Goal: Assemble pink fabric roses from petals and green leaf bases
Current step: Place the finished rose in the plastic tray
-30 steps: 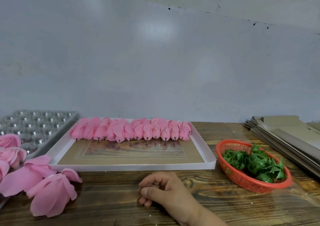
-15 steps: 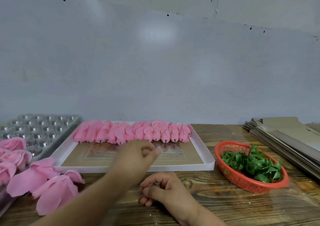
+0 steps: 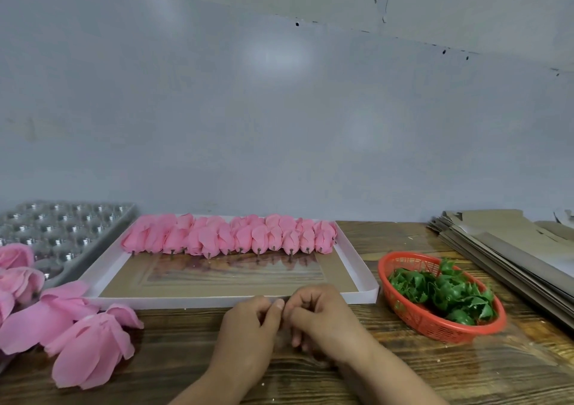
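Note:
A row of pink fabric rose buds (image 3: pixel 226 240) with short stems lies along the far side of a shallow white tray (image 3: pixel 217 302). Green leaf bases (image 3: pixel 444 289) fill a red plastic basket (image 3: pixel 435 333) on the right. Several loose open pink flowers (image 3: pixel 87 351) lie at the left. My left hand (image 3: pixel 248 327) and my right hand (image 3: pixel 320 317) rest together on the wooden table just in front of the tray. Their curled fingertips touch, and no petal or leaf shows between them.
A grey metal mould tray (image 3: pixel 62 227) with rows of round cups stands at the back left. A stack of flat brown cardboard sheets (image 3: pixel 512 249) lies at the right edge. A pale wall rises right behind the table.
My left hand came in from the left, reached toward the tray, then drew back to meet my right hand. The right hand stayed at the table front.

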Demonstrator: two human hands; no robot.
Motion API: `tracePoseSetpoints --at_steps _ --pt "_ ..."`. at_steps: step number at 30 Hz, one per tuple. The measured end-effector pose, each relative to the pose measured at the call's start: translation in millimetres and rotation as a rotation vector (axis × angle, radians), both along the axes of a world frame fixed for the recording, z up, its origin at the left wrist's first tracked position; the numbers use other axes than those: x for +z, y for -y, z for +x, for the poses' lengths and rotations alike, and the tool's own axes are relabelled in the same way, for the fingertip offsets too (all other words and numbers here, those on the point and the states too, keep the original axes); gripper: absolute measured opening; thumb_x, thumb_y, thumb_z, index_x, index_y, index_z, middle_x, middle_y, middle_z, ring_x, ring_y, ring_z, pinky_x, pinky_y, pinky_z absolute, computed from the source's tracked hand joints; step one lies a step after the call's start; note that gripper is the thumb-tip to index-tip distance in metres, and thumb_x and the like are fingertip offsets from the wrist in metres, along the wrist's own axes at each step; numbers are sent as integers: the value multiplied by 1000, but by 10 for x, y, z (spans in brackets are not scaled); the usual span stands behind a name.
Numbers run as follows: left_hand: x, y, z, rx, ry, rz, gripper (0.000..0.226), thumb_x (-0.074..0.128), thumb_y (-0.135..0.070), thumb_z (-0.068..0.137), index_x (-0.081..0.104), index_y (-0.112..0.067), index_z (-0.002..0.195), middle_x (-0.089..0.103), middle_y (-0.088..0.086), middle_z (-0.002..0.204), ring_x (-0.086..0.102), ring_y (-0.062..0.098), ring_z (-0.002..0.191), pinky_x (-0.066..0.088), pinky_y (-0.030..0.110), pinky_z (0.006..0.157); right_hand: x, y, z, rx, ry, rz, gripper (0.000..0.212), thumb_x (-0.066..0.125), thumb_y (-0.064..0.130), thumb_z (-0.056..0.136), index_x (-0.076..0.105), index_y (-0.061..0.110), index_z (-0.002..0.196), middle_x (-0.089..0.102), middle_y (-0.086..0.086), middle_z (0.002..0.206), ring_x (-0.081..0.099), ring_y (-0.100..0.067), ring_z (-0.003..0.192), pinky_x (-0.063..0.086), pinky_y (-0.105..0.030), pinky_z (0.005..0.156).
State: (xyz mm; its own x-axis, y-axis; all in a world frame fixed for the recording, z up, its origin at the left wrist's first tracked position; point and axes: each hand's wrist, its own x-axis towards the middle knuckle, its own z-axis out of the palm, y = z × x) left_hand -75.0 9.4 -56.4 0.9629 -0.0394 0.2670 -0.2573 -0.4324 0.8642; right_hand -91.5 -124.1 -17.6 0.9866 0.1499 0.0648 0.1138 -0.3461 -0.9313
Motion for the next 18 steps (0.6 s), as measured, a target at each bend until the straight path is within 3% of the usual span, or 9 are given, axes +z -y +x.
tracePoseSetpoints --at_steps 6,10,13,16,18 --pt "-16 -7 -11 -25 -2 85 41 61 -35 90 47 -21 54 44 -13 44 42 2 49 33 18 53 358 316 384 -292 159 -136 21 56 -3 81 57 8 62 53 -1 50 51 -6 39 40 -25 44" --pt "-12 3 -2 -33 -17 119 38 62 -37 88 48 -24 55 47 -17 44 42 2 48 30 19 51 414 606 868 -465 161 -318 23 47 -8 78 58 3 62 56 -13 61 57 -25 55 48 -34 57" --pt "-1 13 21 -36 -36 139 38 61 -38 89 47 -24 56 49 -21 45 43 0 47 29 18 49 303 720 1157 -465 89 -464 18 50 -7 79 59 3 66 57 -15 71 61 -29 73 52 -40 70" --pt "11 18 49 -26 -52 160 37 60 -40 88 49 -23 58 48 -23 45 44 0 47 29 16 49 169 747 1324 -380 93 -625 10 57 4 83 66 6 87 62 -13 91 59 -27 88 46 -32 75" --pt "15 23 57 -20 -51 167 38 61 -41 88 48 -23 57 47 -23 44 41 2 46 29 18 51 114 750 1406 -323 136 -728 10 57 10 83 65 13 88 63 -9 97 57 -26 89 40 -25 69"
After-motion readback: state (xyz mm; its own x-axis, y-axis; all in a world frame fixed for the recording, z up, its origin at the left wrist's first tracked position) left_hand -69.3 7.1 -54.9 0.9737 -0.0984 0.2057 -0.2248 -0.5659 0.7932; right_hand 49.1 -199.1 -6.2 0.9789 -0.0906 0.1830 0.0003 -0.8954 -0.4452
